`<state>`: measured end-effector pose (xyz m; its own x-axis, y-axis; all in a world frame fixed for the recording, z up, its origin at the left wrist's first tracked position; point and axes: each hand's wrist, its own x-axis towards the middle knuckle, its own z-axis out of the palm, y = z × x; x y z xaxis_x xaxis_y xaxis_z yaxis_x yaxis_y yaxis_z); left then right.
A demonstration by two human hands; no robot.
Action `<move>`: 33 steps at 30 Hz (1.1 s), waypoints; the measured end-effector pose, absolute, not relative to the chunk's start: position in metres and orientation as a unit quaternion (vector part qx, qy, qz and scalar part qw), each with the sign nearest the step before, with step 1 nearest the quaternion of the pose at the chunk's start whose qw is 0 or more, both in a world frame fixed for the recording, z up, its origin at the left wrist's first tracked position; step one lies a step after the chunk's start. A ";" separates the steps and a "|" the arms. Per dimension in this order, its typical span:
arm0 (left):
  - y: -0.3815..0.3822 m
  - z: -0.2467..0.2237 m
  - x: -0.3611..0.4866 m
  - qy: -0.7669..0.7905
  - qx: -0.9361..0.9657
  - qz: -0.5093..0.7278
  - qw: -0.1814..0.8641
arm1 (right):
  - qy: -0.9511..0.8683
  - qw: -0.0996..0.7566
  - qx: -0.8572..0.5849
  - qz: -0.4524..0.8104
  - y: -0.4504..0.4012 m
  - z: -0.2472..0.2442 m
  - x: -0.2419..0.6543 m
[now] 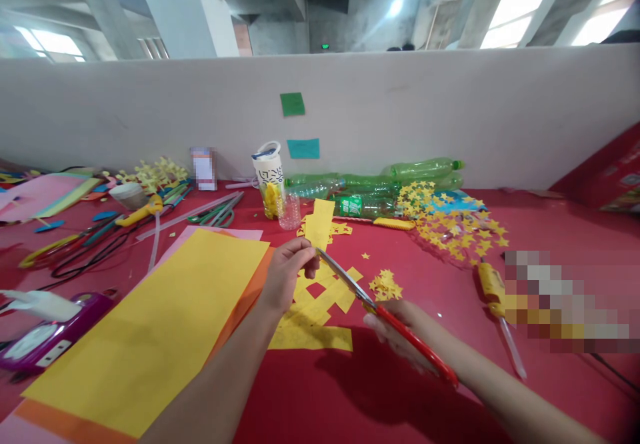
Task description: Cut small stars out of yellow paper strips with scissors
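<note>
My left hand (294,267), fingers pinched, holds a yellow paper strip (320,223) that stands up above the fingertips. My right hand (407,331) is closed round the red-handled scissors (355,287), whose blades point up and left, with the tips at the strip beside my left fingertips. Beneath and between the hands, several cut yellow strips (313,339) overlap on the red table. Just above my right hand sits a small pile of yellow paper stars (386,285). At the left lies a large yellow sheet (150,324) on top of orange and pink sheets.
Green plastic bottles (425,168) lie along the back wall beside a white patterned cup (269,174). More yellow stars (465,234) are spread at the right, above a yellow glue gun (491,287). A purple power strip (60,334) and another glue gun (143,211) are at the left.
</note>
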<state>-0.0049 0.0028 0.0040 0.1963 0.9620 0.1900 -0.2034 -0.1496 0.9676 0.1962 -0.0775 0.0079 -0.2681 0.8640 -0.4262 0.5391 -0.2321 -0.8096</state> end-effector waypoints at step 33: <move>-0.012 -0.005 0.014 0.372 0.465 0.598 0.536 | -0.578 0.211 -0.520 0.593 -0.087 0.003 0.190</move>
<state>0.0137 -0.0123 -0.0054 0.0078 0.9876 0.1570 -0.2948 -0.1478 0.9441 0.1896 -0.0867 0.0035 -0.3698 0.8509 -0.3732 0.3513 -0.2438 -0.9040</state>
